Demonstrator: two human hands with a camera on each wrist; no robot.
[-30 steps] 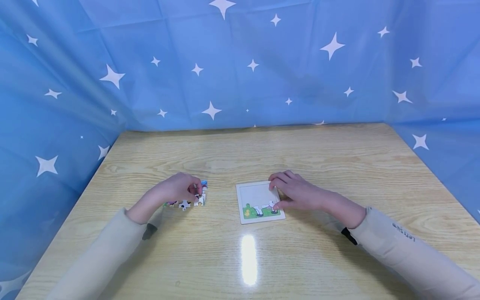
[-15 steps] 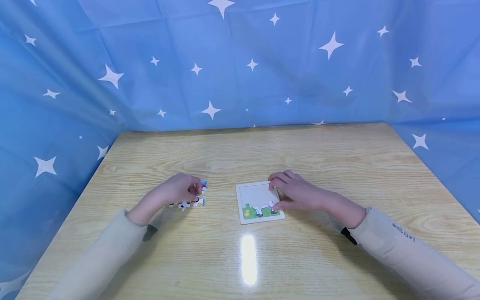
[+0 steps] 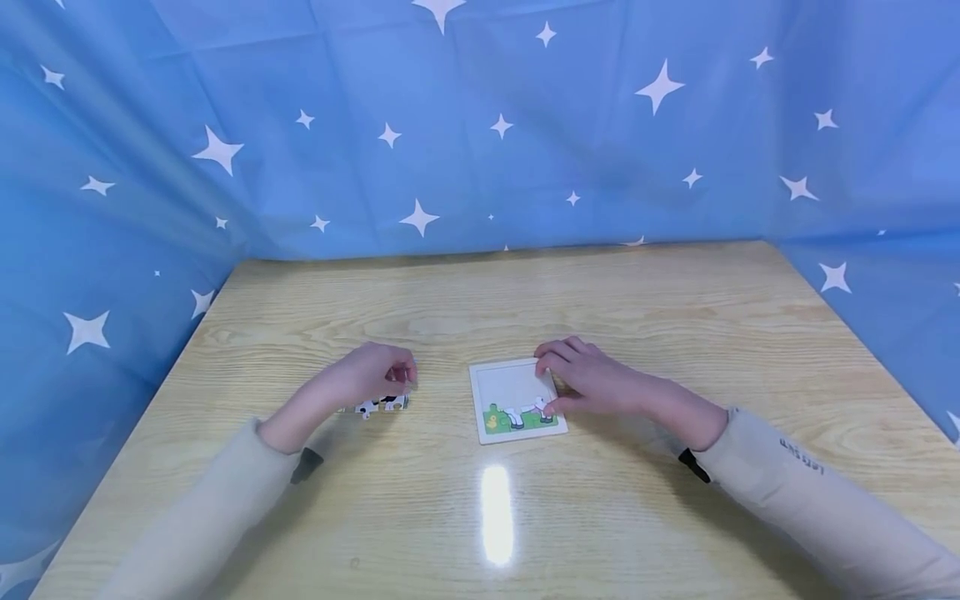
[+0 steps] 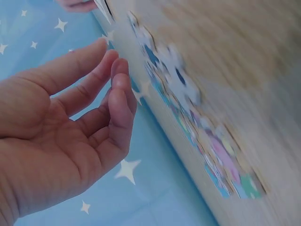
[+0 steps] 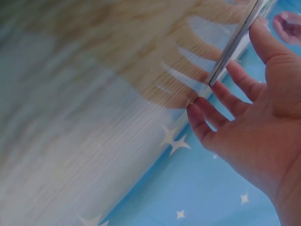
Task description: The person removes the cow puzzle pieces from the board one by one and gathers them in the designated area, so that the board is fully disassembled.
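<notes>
The left hand (image 3: 371, 372) hovers over a cluster of loose jigsaw pieces (image 3: 366, 408) on the table's left side, hiding most of them. In the left wrist view its fingers are loosely bent, thumb near the index fingertip, and no piece shows between them; white, black, pink and green puzzle pieces (image 4: 223, 157) lie below. A square puzzle board (image 3: 506, 381) with a pale rim lies flat at mid-table. Green pieces with a duck and white animal legs fill its near strip. The right hand (image 3: 588, 381) rests on the board's right side, thumb and fingertips spread along that edge (image 5: 230, 49).
The wood-grain table (image 3: 645, 308) carries a bright light reflection (image 3: 497, 512) in front of the board. A blue curtain with white stars (image 3: 495, 125) hangs behind the table and along its sides.
The left hand has shifted slightly right over the loose pieces, covering more of those at the far right of the cluster. The right hand and the board stay in place; the head view tilts slightly.
</notes>
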